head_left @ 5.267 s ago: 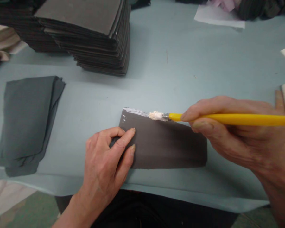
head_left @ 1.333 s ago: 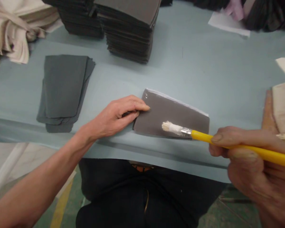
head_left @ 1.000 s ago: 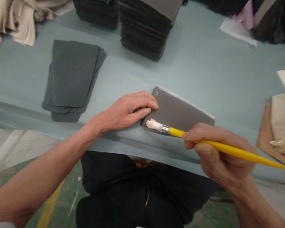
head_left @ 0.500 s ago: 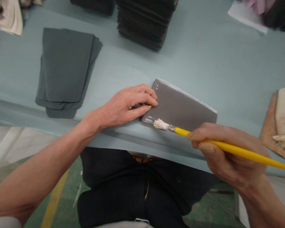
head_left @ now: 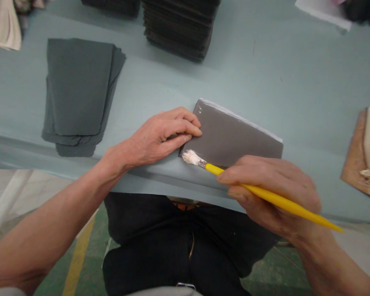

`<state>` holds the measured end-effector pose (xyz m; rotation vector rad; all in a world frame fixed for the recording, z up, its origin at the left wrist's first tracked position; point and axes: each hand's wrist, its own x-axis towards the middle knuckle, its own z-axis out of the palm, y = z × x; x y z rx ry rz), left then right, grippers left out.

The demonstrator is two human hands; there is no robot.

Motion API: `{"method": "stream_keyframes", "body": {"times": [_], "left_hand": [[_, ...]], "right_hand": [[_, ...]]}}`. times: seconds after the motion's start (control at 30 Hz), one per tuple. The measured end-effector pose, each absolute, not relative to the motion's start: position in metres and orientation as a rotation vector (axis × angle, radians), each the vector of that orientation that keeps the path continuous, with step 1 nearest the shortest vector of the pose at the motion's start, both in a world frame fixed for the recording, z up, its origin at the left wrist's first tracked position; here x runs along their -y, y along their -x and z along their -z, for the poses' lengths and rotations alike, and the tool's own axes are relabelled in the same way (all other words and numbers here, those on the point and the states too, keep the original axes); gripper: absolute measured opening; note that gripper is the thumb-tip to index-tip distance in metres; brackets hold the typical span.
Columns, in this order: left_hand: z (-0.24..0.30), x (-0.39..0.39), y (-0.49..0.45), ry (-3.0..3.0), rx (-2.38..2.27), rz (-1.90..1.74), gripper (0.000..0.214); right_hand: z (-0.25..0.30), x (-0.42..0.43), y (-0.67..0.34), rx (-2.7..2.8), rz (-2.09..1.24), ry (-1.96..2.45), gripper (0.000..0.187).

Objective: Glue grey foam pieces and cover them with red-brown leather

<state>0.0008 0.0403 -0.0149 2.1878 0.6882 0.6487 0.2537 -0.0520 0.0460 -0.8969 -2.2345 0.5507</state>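
Observation:
A grey rectangular board (head_left: 234,135) lies near the table's front edge, with a white glue line along its far edge. My left hand (head_left: 160,135) presses its left end, fingers curled together on the corner. My right hand (head_left: 268,193) grips a yellow-handled brush (head_left: 265,195). The brush's white bristles touch the board's near left corner.
A pile of dark grey fabric pieces (head_left: 80,90) lies at the left. A tall stack of dark boards (head_left: 179,24) stands at the back. A brown board with pale paste (head_left: 365,152) sits at the right edge. White paper (head_left: 320,12) lies far right. The blue-grey table (head_left: 296,82) stretches between them.
The brush went from the board's far edge to its near edge, then stroked left to the near left corner. My left hand stayed on the left end.

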Motion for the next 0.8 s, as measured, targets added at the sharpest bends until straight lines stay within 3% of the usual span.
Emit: {"method": "stream_keyframes", "body": {"times": [0.53, 0.8], "left_hand": [[0.014, -0.039, -0.002, -2.175, -0.708, -0.649, 0.026], [0.015, -0.039, -0.002, -2.197, -0.683, -0.677, 0.027]], "right_hand": [[-0.055, 0.071, -0.255, 2.268, -0.407, 0.984, 0.004], [-0.052, 0.07, -0.243, 2.318, -0.393, 0.937, 0.012]]}}
